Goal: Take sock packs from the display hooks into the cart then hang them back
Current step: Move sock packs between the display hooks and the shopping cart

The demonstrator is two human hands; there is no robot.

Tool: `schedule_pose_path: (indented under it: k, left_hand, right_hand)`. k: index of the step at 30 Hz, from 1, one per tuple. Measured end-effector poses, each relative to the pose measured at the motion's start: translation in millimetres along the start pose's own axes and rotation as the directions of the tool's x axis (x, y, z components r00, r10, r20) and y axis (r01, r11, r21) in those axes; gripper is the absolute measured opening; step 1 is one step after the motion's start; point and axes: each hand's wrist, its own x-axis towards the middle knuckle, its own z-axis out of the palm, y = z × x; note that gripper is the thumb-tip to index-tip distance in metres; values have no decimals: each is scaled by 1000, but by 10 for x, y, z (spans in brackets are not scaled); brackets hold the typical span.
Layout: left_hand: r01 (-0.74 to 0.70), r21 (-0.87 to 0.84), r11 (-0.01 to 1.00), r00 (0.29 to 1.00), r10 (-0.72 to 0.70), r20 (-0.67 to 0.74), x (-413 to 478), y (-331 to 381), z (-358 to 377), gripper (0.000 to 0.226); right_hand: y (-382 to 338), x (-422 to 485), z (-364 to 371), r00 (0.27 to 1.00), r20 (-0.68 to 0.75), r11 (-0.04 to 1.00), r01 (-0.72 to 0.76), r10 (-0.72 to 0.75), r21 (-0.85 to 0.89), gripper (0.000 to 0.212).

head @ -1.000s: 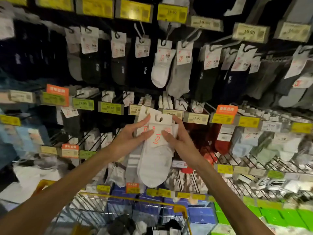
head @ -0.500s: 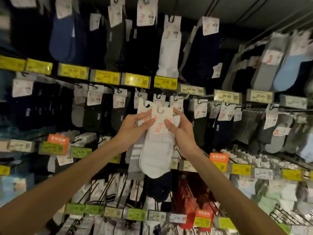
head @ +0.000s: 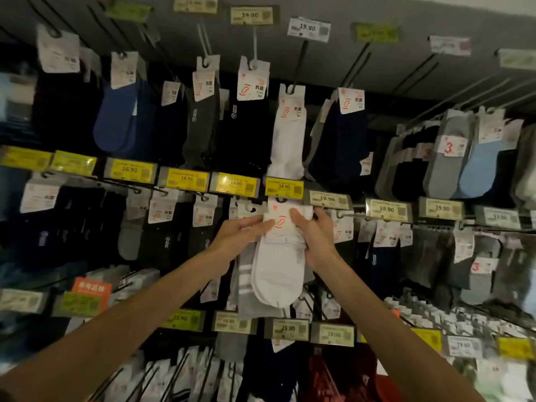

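Note:
I hold white sock packs (head: 277, 274) up against the display wall, their card header with a red foot logo just under a yellow 16.90 price tag (head: 283, 187). My left hand (head: 237, 236) pinches the left side of the header. On the right side my right hand (head: 314, 235) grips the header and sock top. A grey striped sock pack (head: 245, 285) hangs behind the white one. The hook itself is hidden behind the tag and header. The cart is out of view.
Rows of hooks with dark, grey, blue and white sock packs fill the wall all around, such as a hanging white pack (head: 288, 134) above. Price tag rails (head: 185, 179) jut out in front of each row. Red packs (head: 324, 375) hang lower right.
My view has tilted upward and the cart has dropped out of sight. Both hands have lifted the sock packs up to a higher row, right under the yellow price tag.

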Motion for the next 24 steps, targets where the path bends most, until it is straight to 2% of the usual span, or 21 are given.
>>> schedule_pose_path:
  k: [5,9,11,13,15,16,17,19,21,24]
  left_hand:
    - [26,-6,1000,1000,-26,-15,110,-56,-29,36]
    - [20,42,999,997,-17,-76,244,-76,-29,40]
    - [12,81,997,997,-5,-83,317,-95,-21,39]
    - [-10,128,992,995,22,-95,385,-157,-30,39]
    - [-55,249,967,989,87,-119,445,-258,-61,38]
    - [-83,334,939,983,133,-130,468,-319,-86,36]
    - [-106,413,905,975,175,-134,485,-376,-113,34]
    - [-135,504,853,967,225,-121,492,-476,-179,31]
    - [-162,510,845,967,239,-90,478,-543,-260,31]
    - [-178,464,868,970,235,-67,422,-581,-375,31]
  right_hand:
    - [116,206,57,997,-58,999,-49,48,-22,34]
    - [218,350,79,996,-66,998,-57,55,-22,22]
    - [272,417,92,997,-69,998,-48,46,-27,24]
    - [369,522,89,997,-82,996,-19,11,-91,36]
    - [472,617,81,993,-99,966,34,-61,-258,41]
    - [511,661,72,989,-85,912,73,-117,-403,40]
    - [551,706,57,983,-38,813,125,-178,-569,36]
    - [604,780,31,962,118,508,231,-246,-830,26]
    - [698,856,25,942,261,234,308,-210,-922,29]
    - [868,921,37,936,314,-19,315,-158,-949,45]
